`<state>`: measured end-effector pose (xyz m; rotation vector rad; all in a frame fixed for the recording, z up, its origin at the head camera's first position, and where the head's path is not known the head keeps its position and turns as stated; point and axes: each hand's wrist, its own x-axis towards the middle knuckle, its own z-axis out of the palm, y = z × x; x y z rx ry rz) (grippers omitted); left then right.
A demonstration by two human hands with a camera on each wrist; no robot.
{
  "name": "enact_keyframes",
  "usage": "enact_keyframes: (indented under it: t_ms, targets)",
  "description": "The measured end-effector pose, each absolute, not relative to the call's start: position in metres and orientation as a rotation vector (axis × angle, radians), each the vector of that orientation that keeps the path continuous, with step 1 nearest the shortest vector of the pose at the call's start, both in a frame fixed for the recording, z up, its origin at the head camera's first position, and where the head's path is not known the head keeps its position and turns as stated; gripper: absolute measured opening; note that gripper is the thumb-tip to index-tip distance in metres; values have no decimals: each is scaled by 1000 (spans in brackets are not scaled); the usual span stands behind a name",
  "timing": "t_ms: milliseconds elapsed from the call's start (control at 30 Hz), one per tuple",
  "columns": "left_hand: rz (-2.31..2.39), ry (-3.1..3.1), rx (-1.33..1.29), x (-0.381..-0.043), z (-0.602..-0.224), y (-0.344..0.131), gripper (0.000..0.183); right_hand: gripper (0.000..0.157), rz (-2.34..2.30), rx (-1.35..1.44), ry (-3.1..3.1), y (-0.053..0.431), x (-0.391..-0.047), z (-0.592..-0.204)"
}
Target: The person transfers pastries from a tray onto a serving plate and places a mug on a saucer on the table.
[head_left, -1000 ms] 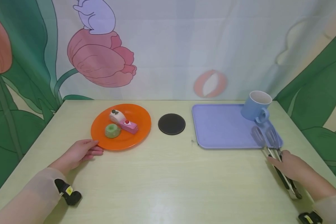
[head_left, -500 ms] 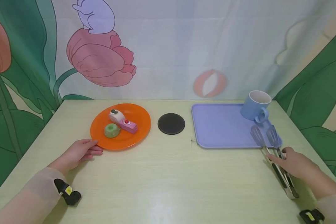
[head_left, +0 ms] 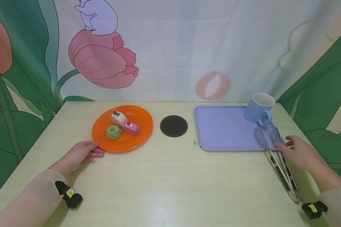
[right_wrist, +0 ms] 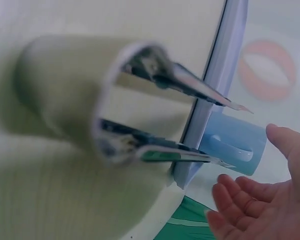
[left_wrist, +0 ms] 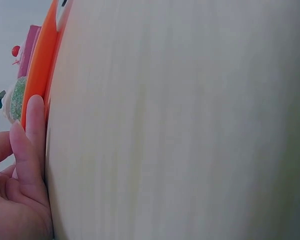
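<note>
At the left, an orange plate [head_left: 142, 138] carries a green ring-shaped toy cake [head_left: 113, 132], a pink toy cake slice [head_left: 130, 128] and a white roll-like toy cake [head_left: 118, 117]. My left hand [head_left: 80, 154] pinches its near-left rim; the left wrist view shows fingertips against the orange edge [left_wrist: 40, 70]. At the right, metal tongs [head_left: 281, 173] lie with their slotted heads over the lilac tray [head_left: 224, 132] and their joined end on the table. My right hand [head_left: 301, 153] hovers beside the tongs with spread fingers [right_wrist: 240, 200], holding nothing.
A light blue mug [head_left: 258, 107] stands at the tray's back right corner. Between plate and tray lies a round black coaster [head_left: 174, 125]. A printed curtain [head_left: 170, 56] hangs behind the table's [head_left: 170, 183] far edge.
My right hand has let go of the tongs and moved up and forward along their right side. The tongs have settled slightly leftward. My left hand and the plate stay in place.
</note>
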<state>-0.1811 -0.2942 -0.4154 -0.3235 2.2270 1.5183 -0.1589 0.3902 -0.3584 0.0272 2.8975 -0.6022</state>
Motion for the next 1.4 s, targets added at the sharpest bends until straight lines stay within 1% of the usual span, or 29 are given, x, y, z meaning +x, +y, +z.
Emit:
enact_keyframes:
  t_ms: [400,633,833,1033,1400]
  targets:
    - [1527,2220,-324,-180,-414,-292,51,71,-721,-18,2957,393,-179,-355]
    - [1519,2224,-336,-179,-415,-294,51,74,-743,-4,2931,400,-192,-354]
    - [1529,2215,-333,-181,-416,-295,52,70,-775,-68,2919,404,-204,-354]
    - [1530,2217,-328,-183,-417,-295,52,73,-831,-58,2863,404,-214,-352]
    - [1530,2229,-326,-181,-416,-295,52,74,-875,-65,2837,407,-228,-351]
